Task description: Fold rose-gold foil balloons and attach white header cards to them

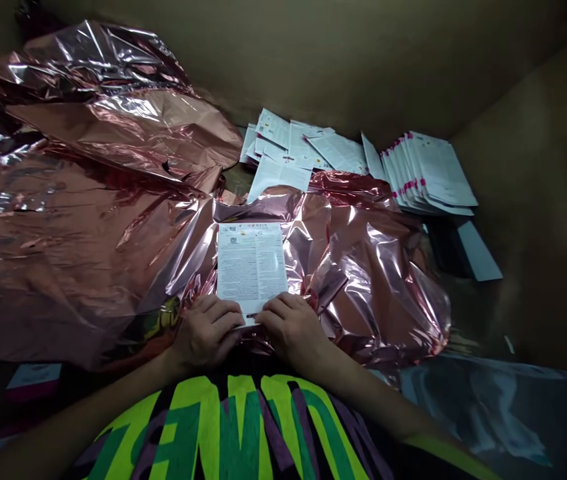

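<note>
A flat white printed packet [252, 263] lies on shiny pink foil film [358, 267] in front of my body. Small text, a QR code and a dark hang hole show on it; its far edge bears a row of symbols. My left hand [209, 328] has its curled fingers on the near left corner. Opposite it, my right hand [293, 327] grips the near right corner. The fingertips of both hands meet the packet's near edge on either side of the hang hole, with the thumbs mostly hidden.
Loose similar packets [283, 150] lie spread at the back. To their right leans a row of packets [436, 170] with pink edges. Crumpled foil [88, 173] covers the left side. Clear plastic film [493, 407] lies front right; tan walls [363, 60] enclose the back and right.
</note>
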Motion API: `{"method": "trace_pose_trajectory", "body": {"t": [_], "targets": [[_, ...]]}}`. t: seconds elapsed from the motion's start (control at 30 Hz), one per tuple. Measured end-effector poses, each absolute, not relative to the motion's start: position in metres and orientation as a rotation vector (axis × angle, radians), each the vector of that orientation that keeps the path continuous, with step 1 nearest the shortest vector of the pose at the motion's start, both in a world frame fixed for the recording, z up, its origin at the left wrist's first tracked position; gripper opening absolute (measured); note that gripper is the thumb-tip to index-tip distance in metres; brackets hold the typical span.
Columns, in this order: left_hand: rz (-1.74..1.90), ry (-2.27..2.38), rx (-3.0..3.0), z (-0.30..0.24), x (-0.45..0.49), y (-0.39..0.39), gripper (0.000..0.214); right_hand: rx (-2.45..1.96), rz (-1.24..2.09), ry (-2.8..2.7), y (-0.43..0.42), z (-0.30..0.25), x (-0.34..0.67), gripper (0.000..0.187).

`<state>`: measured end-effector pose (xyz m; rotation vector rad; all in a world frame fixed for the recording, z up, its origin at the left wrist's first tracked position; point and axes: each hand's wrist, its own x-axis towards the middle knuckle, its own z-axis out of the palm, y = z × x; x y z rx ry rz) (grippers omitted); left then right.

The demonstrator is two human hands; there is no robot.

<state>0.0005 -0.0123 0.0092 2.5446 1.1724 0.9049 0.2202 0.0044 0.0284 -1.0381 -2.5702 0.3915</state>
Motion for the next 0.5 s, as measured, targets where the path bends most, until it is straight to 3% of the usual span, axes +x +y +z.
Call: {"method": "trace_pose_trajectory", "body": {"t": [0.2,0.3,0.5], "targets": [[1.001,1.292,2.463,0.007,-0.001,-0.012,0.011,-1.544,0.449,-2.254,0.005,0.031,0.219,0.012],[0.958,1.238,2.659,0.002,-0.008,-0.014,0.032,-1.533,0.325,-2.183,0.001,0.025,0.217,0.023],[0.638,1.066,2.914,-0.001,-0.019,-0.019,0.049,-1.354,0.082,-2.548,-0.014,0.009,0.222,0.054]]}}
